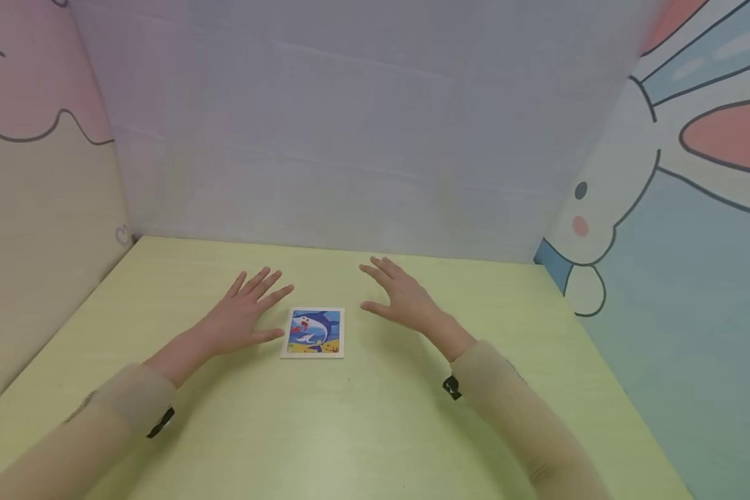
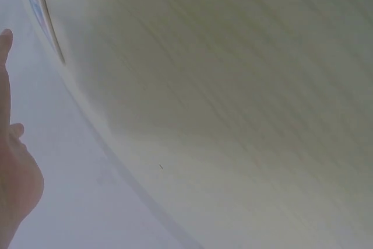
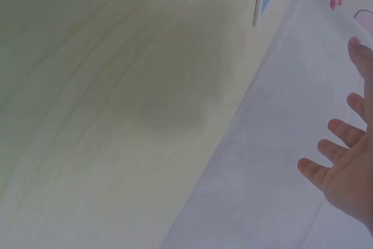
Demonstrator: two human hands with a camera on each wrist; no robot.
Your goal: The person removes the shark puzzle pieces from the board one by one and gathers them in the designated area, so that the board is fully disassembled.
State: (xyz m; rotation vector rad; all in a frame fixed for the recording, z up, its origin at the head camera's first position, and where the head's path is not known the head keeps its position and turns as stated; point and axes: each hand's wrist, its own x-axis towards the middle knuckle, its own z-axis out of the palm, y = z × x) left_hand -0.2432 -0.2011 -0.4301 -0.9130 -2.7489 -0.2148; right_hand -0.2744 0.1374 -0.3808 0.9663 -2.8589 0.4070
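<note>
A small square picture puzzle or tile (image 1: 313, 333) with a white border lies flat on the table, showing a blue cartoon shark or dolphin over yellow sand. To its left, my left hand (image 1: 240, 316) hovers with fingers spread, its thumb tip close to the tile's left edge. My right hand (image 1: 403, 295) is held above the table on the other side, fingers extended and thumb apart, holding nothing. In the right wrist view the right hand (image 3: 349, 173) shows its palm and spread fingers. Only part of the left hand (image 2: 17, 173) appears in the left wrist view.
The pale yellow-green table (image 1: 325, 444) ends at a plain whitish back wall (image 1: 350, 139). A side panel with a cartoon rabbit (image 1: 600, 208) stands at right, and a pink and cream panel (image 1: 37, 208) at left. Black straps (image 1: 452, 387) show under the sleeves.
</note>
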